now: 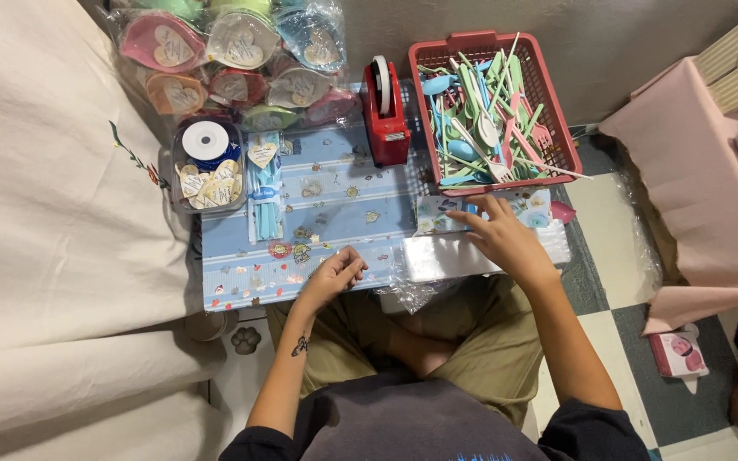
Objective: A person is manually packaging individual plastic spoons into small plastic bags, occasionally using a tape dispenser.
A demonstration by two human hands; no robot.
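Observation:
I sit cross-legged at a low table (335,192) covered in blue patterned paper. My left hand (333,275) rests on its near edge with the fingers curled in, holding nothing I can see. My right hand (499,237) lies flat with fingers spread on a stack of clear plastic bags (437,256) and small patterned napkins (437,213). A wrapped blue cutlery set with a heart tag (264,189) lies on the left part of the table. Just beyond my right hand stands a red basket (557,111) full of pastel plastic forks and spoons (487,119).
A red tape dispenser (385,115) stands at the table's back. A clear box (207,166) holds ribbon and heart tags. Bagged heart-shaped boxes (237,64) pile behind it. White cloth (44,213) lies at left, a pink-draped stand (694,179) at right, a small pink packet (678,353) on the floor.

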